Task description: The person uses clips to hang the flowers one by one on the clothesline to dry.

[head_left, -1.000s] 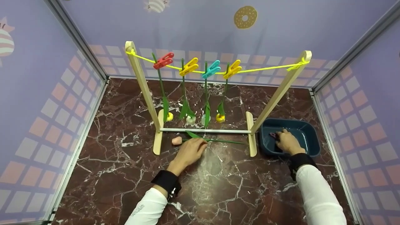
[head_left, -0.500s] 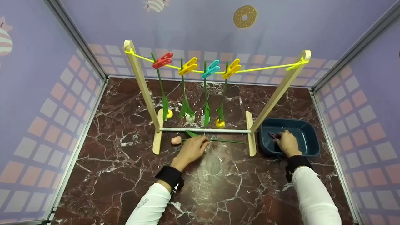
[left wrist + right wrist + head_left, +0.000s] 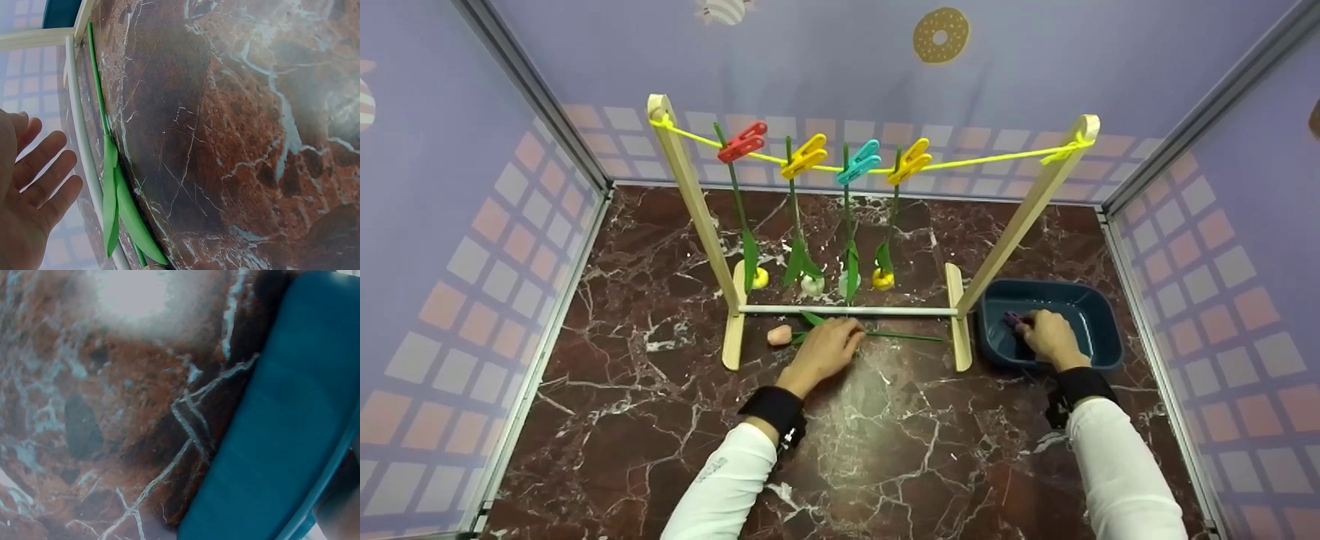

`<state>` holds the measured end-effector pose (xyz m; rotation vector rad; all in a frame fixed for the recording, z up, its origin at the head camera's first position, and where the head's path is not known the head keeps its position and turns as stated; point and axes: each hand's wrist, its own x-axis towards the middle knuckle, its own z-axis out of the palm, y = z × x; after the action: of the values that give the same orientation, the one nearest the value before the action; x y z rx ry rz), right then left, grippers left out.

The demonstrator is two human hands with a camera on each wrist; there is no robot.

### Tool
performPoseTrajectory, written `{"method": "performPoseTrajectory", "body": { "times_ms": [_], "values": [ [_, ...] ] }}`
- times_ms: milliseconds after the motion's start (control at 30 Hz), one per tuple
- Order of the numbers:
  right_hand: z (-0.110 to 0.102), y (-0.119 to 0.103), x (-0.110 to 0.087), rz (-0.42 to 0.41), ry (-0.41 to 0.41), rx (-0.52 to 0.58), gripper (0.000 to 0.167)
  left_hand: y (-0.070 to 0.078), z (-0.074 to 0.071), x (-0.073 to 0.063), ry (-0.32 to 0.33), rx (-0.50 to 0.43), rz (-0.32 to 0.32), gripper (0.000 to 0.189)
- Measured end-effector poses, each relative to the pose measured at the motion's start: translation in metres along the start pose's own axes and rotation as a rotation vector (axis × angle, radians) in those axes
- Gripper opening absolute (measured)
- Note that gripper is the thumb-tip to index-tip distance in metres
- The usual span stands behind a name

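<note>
A pink tulip (image 3: 780, 335) with a green stem (image 3: 97, 79) and leaves (image 3: 121, 202) lies on the marble surface before the rack's rod. Over its stem is my left hand (image 3: 826, 349); in the left wrist view its loosely bent fingers (image 3: 59, 199) stand apart from the stem and hold nothing. My right hand (image 3: 1051, 339) is inside the dark blue basin (image 3: 1110, 330), pinching a purple clothespin (image 3: 1014, 321). The right wrist view shows mainly the basin's outer wall (image 3: 281, 410), which hides most of that hand.
A wooden rack (image 3: 690, 195) carries a yellow cord (image 3: 982, 160). Four-coloured order aside, a red clothespin (image 3: 742, 142), a blue clothespin (image 3: 859, 161) and yellow clothespins (image 3: 910, 161) hold tulips head-down from it. Patterned walls (image 3: 840, 82) enclose the surface.
My left hand has shifted slightly right along the tulip stem. The right hand stays in the basin with the purple clothespin at its fingertips. The head view has tilted slightly.
</note>
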<state>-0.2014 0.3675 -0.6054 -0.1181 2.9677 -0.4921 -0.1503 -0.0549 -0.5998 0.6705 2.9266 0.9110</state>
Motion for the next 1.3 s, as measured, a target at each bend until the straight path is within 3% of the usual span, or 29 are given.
{"method": "performPoseTrajectory", "body": {
  "times_ms": [333, 567, 767, 1067, 1300],
  "values": [
    [-0.014, -0.018, -0.012, -0.076, 0.221, 0.03, 0.025, -0.007, 0.011, 0.014, 0.004, 0.082, 0.056, 0.022],
    [-0.03, -0.036, -0.022, -0.108, 0.357, 0.069, 0.027, -0.016, 0.02, 0.013, -0.023, 0.156, 0.026, 0.023],
    [-0.04, -0.052, -0.03, -0.149, 0.459, 0.102, 0.029, -0.016, 0.021, 0.014, -0.003, 0.212, 0.05, 0.024],
    [-0.047, -0.075, -0.036, -0.267, 0.601, 0.101, 0.03, -0.016, 0.027, 0.018, -0.068, 0.31, -0.049, 0.027],
    [-0.047, -0.09, -0.041, -0.404, 0.685, 0.095, 0.026, -0.019, 0.035, 0.017, -0.026, 0.321, -0.055, 0.027]
  ]
}}
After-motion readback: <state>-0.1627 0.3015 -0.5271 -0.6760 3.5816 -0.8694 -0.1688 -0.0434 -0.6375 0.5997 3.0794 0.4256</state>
